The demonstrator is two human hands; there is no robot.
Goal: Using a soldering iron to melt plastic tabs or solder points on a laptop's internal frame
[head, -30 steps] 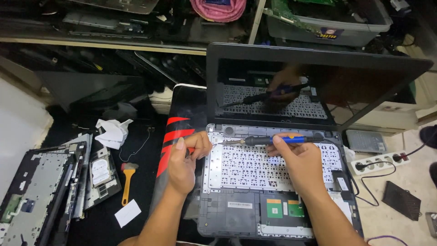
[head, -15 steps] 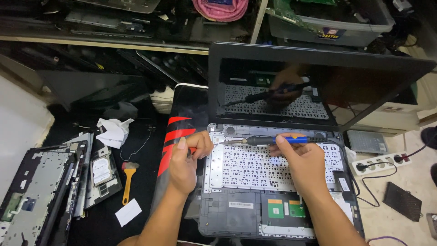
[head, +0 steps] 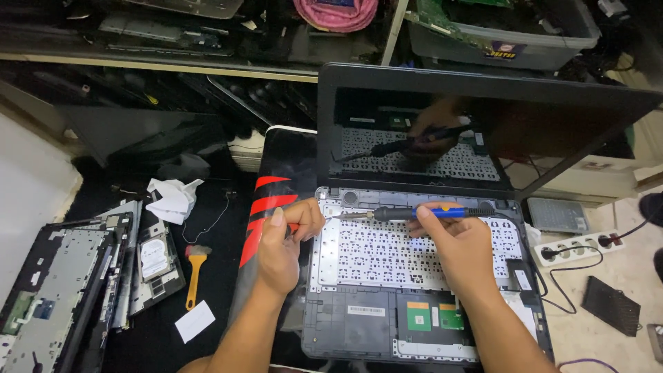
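holding one soldering iron (head: pixel 421 213) with blue grip, the right hand (head: pixel 461 250) has its fingers closed around the handle, and the tip points left over the bare keyboard frame of one open laptop (head: pixel 414 290). the left hand (head: pixel 283 242) rests at the frame's top left corner, its fingers pinched together near the tip; what they hold i cannot tell. one yellow brush (head: pixel 193 275) and one crumpled paper (head: pixel 169 197) lie on the left. one grey bin (head: pixel 497 34) on the shelf contains circuit boards.

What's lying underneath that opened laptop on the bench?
Under the opened laptop lies a black mat with red stripes, showing along its left side and back corner. The left hand rests over the mat's edge. Whatever sits beneath the laptop's middle is covered.
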